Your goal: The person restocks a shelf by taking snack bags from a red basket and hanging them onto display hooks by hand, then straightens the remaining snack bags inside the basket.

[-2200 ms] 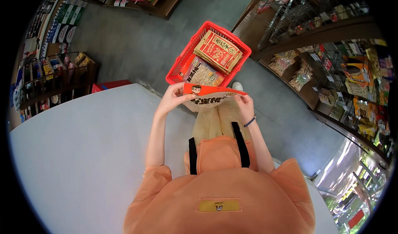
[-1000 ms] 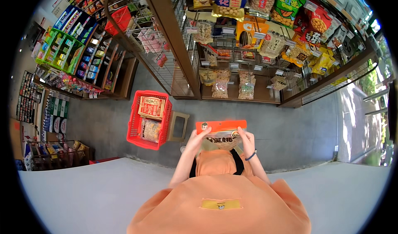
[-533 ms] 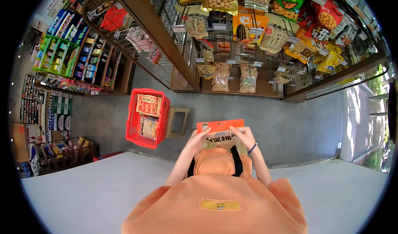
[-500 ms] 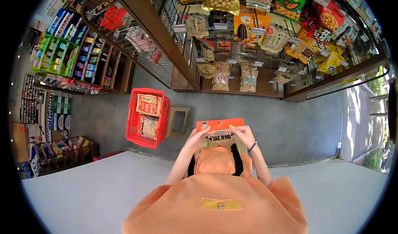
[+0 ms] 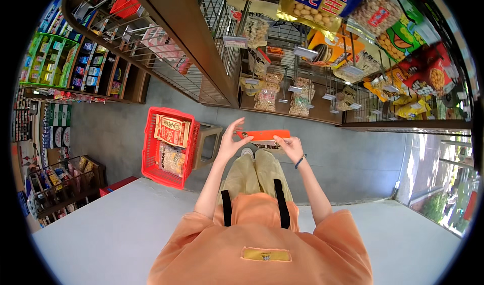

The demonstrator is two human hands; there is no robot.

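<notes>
Strong daylight comes in at the right, where the ground outside [image 5: 427, 159] burns out into white streaks and the grey floor [image 5: 375, 171] nearby takes a pale bluish sheen, while the low rack [image 5: 65, 189] at the far left sits in duller light. Illumination over the orange shirt [image 5: 262, 239] and white surface [image 5: 116, 224] is soft and even, with gentle shading in the folds. Fisheye distortion tilts and stretches the snack bags [image 5: 433, 73] near the upper right, and the round picture ends in black corners with a bluish fringe.
</notes>
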